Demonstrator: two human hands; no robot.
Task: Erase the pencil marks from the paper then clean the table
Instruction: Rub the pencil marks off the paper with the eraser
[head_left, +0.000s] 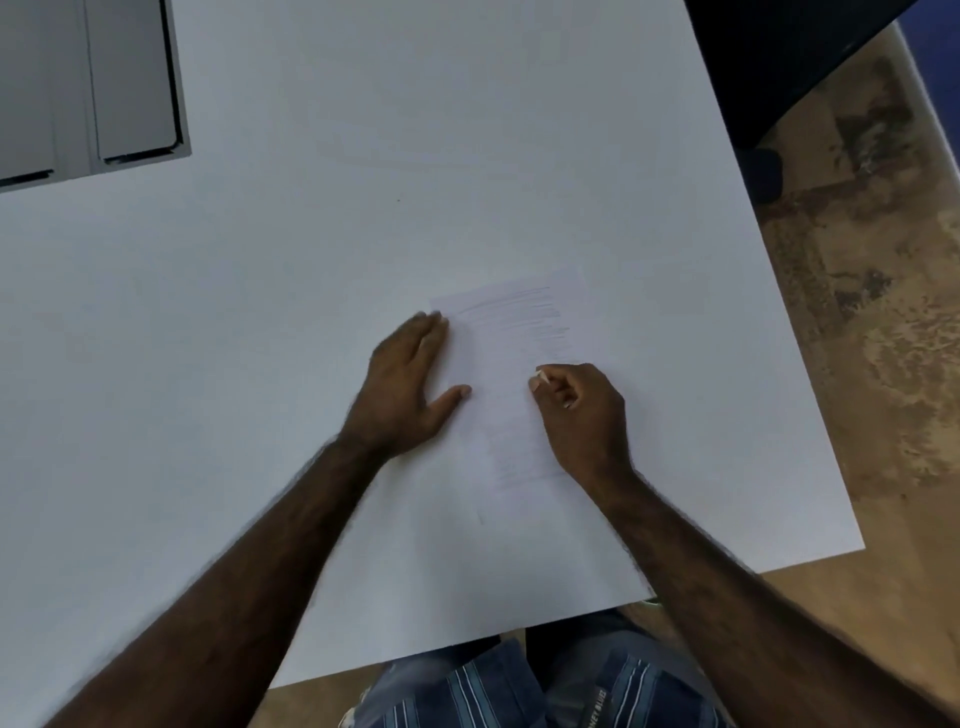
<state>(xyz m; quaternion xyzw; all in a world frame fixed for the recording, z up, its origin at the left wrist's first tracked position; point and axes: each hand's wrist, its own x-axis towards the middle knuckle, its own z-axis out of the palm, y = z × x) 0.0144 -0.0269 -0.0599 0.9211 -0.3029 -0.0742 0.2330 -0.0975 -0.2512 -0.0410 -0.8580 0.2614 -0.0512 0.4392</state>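
Paper (511, 374) near desk (260, 312) right edge: thin, light, slides, I judge. Left hand (408, 387) spread flat, pinning left margin. Right hand (579, 410) pinches small white piece (543, 378), probably eraser.

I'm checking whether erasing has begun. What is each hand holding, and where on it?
The right hand pinches a small white eraser at its upper end between fingertips. The left hand holds nothing, pressing flat on the paper.

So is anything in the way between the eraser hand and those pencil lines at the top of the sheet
Nothing visible. The right hand pinches a small eraser on the paper, and bare paper lies between it and the pencil marks.
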